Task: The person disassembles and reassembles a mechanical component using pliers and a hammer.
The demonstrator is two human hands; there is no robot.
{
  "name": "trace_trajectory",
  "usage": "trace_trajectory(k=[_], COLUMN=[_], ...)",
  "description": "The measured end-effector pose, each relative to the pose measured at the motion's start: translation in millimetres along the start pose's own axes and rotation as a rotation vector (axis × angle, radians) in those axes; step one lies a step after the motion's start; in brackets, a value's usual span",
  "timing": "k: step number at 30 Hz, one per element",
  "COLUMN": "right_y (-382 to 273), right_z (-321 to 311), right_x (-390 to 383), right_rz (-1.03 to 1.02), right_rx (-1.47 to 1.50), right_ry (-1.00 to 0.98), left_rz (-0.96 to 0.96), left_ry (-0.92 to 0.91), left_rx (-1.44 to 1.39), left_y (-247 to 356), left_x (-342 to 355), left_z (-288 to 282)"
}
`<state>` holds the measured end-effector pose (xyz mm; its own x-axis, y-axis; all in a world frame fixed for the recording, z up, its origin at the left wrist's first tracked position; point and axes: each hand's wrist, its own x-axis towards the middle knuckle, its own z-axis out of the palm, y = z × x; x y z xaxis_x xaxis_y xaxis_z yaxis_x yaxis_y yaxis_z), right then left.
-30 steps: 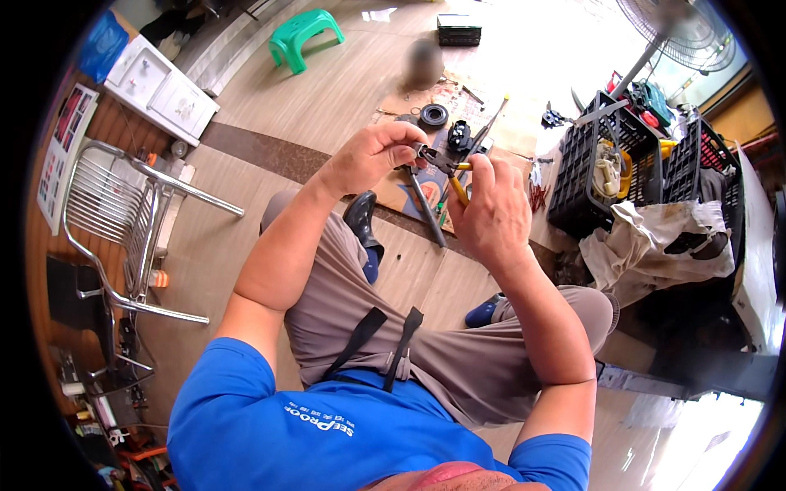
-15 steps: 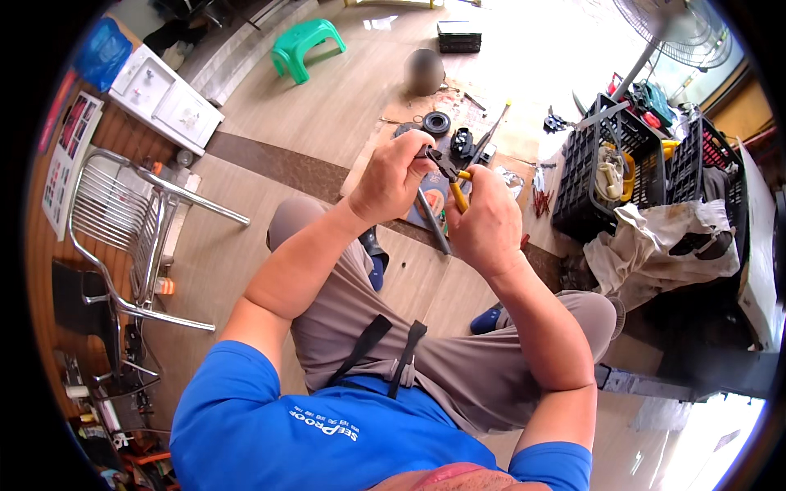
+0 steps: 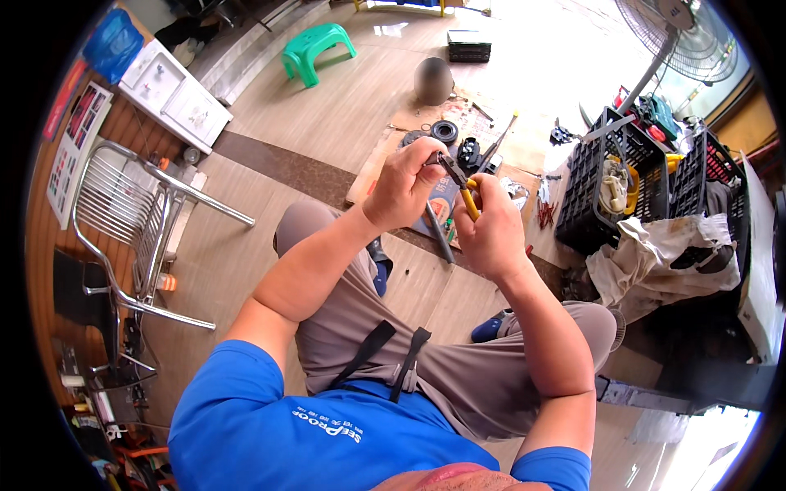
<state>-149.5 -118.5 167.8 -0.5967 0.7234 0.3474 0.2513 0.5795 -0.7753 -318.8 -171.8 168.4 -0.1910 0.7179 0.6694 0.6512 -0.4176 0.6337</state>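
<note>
In front of my chest, my right hand (image 3: 496,231) is closed around the yellow handles of a pair of pliers (image 3: 469,202). Their dark jaws point up and left toward my left hand (image 3: 401,186). Thumb and fingers of that hand are pinched on a small dark part, mostly hidden, at the tips of the jaws. Below on the floor, a sheet of cardboard (image 3: 373,170) bears a black ring-shaped part (image 3: 444,131), a black block-like part (image 3: 468,153), a long grey bar (image 3: 439,232) and several loose tools.
Black plastic crates (image 3: 580,190) with tools and a draped dirty cloth (image 3: 655,260) stand to the right, near a standing fan (image 3: 679,41). On the left is a metal chair (image 3: 123,196). A green stool (image 3: 318,47) and a black box-shaped unit (image 3: 469,47) are farther off.
The pliers have tilted a little, their handles now pointing more down and right. Both hands stay closed and close together. The whole view has shifted slightly.
</note>
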Motion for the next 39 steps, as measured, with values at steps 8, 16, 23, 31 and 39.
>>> trace_trajectory(k=[8,16,23,31,39], right_y=[-5,-1,-2,3,-8], right_z=[-1,-7,-15,-14,-13], right_x=[4,10,7,9,3], right_rz=[0.04,-0.074,0.022,-0.092,0.106], right_rx=[0.007,-0.162,-0.056,-0.089,-0.016], right_ry=[0.045,0.089,-0.021,-0.053,-0.119], left_rz=[0.017,0.009,-0.039,-0.566,0.16], left_ry=[0.032,0.001,-0.092,-0.531,-0.147], left_rx=[0.091,0.083,-0.112,-1.26,0.121], left_y=[3,3,-1,-7,-2], left_x=[5,9,9,3,11], left_z=[5,3,-4,-13,-20])
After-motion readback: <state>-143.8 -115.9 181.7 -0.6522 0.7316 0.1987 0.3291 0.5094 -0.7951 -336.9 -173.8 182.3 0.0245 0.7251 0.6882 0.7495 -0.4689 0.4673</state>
